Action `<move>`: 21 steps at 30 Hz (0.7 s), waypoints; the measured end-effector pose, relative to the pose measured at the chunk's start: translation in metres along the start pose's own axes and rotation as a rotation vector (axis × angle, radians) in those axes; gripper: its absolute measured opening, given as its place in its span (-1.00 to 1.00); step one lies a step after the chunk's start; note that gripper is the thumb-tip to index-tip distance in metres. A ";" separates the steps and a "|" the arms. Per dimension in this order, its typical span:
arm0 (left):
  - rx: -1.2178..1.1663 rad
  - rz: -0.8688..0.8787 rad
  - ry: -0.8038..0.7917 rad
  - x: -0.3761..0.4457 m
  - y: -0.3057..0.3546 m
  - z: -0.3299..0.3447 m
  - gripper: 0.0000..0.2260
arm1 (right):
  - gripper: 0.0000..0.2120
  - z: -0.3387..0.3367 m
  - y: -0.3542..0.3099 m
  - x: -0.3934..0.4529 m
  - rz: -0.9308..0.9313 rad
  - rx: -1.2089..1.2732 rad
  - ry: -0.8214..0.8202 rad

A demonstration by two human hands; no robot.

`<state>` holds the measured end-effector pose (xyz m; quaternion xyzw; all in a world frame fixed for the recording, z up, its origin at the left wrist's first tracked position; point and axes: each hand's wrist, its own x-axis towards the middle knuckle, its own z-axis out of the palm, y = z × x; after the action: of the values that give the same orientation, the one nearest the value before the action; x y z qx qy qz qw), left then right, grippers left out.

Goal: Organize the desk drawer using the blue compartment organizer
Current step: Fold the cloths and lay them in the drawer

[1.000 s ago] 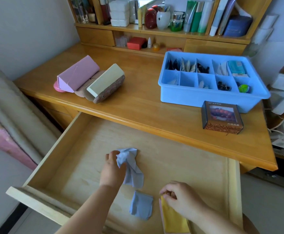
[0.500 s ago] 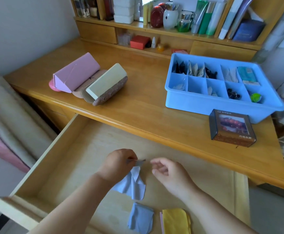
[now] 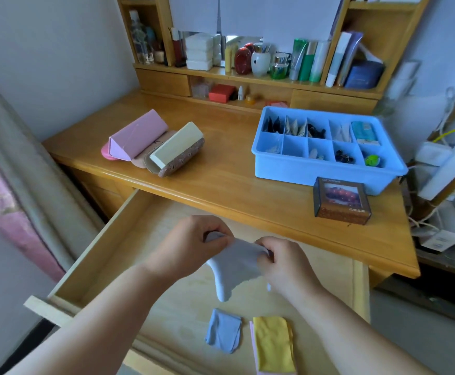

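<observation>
Over the drawer: we are holding a pale blue cloth point(image 3: 234, 266) up between both hands, above the open drawer point(image 3: 118, 239), its loose end hanging down.
Left hand point(image 3: 194, 244): we are pinching the cloth's upper left edge, fingers curled round it.
Right hand point(image 3: 283, 263): we are gripping the cloth's right edge, fingers curled onto it.
Drawer floor: we are seeing a folded blue cloth point(image 3: 223, 334) lying just beside a folded yellow cloth point(image 3: 273, 345), both near the front, below the hands.
Organizer: we are seeing the blue compartment organizer point(image 3: 315, 174) sitting on the desk point(image 3: 221, 180) at the right, small items already in several compartments.
Beside it: a brown box point(image 3: 341, 201) is sitting just in front of the organizer.
Left of desk: a pink case point(image 3: 137, 133) and a cream case point(image 3: 177, 150) are lying side by side.
</observation>
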<state>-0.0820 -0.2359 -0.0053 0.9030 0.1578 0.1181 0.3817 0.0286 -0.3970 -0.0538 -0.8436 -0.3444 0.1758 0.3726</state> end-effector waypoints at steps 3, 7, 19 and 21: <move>-0.057 -0.037 0.031 -0.006 0.001 -0.008 -0.78 | -0.75 -0.011 0.012 -0.008 0.009 -0.005 0.036; -0.045 -0.103 0.021 -0.015 -0.010 -0.009 -0.81 | -0.88 -0.017 0.027 -0.013 0.033 0.090 0.066; -0.077 -0.319 0.175 -0.020 -0.074 -0.014 -0.85 | -0.88 0.009 0.028 0.018 0.152 0.491 0.025; -0.119 -0.265 0.221 -0.025 -0.081 -0.016 -0.86 | -0.84 0.014 0.028 0.019 0.077 0.513 0.028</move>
<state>-0.1261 -0.1813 -0.0557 0.8316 0.3092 0.1746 0.4271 0.0466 -0.3902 -0.0846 -0.7364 -0.2508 0.2598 0.5721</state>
